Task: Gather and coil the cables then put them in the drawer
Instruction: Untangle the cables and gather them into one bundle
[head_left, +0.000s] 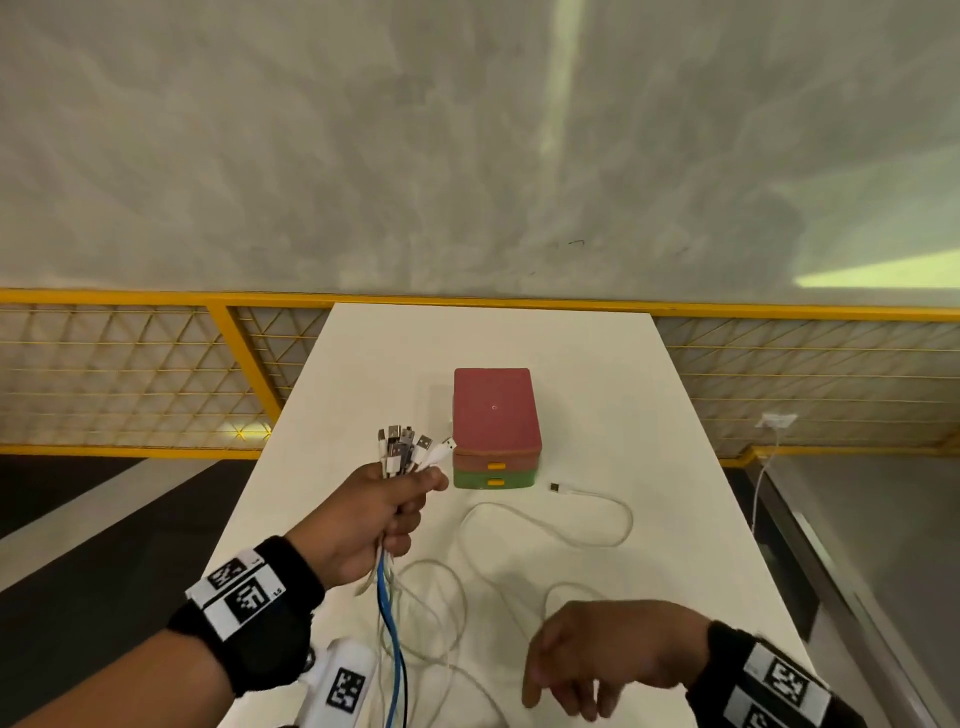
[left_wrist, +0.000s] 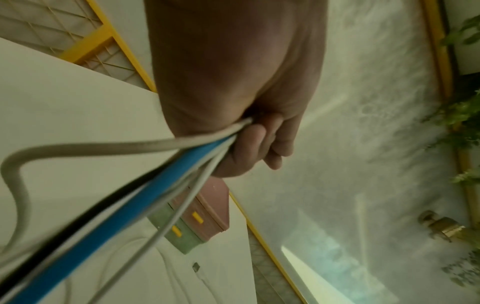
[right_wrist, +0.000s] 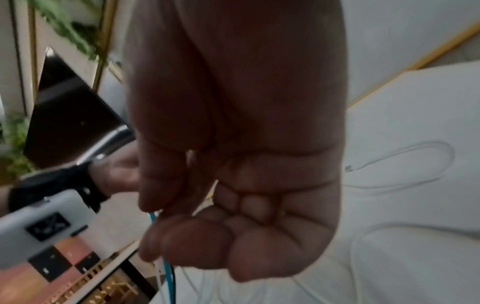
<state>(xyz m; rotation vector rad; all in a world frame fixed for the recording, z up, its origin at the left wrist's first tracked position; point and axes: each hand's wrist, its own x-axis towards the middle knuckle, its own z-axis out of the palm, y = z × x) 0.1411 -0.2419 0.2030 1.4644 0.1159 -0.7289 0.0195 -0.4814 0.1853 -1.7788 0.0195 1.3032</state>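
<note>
My left hand (head_left: 410, 499) is raised above the white table (head_left: 597, 364) and grips a bundle of cables (head_left: 408, 452), their USB plugs sticking up out of the fist. A blue cable (head_left: 396, 654) and several white ones hang down from it onto the table; in the left wrist view the fingers (left_wrist: 259, 148) curl round the cables (left_wrist: 155, 195). One loose white cable (head_left: 597, 519) lies looped on the table, its plug near the drawer unit (head_left: 496, 415). The unit is red over green with yellow handles, both drawers shut. My right hand (head_left: 561, 696) hovers low at the front right, fingers loosely curled, holding nothing.
A yellow mesh railing (head_left: 156, 364) runs beyond the table's far and side edges. A white cord hangs from a socket (head_left: 776, 420) on the right. In the right wrist view the loose cable (right_wrist: 405, 164) lies past my palm (right_wrist: 259, 185).
</note>
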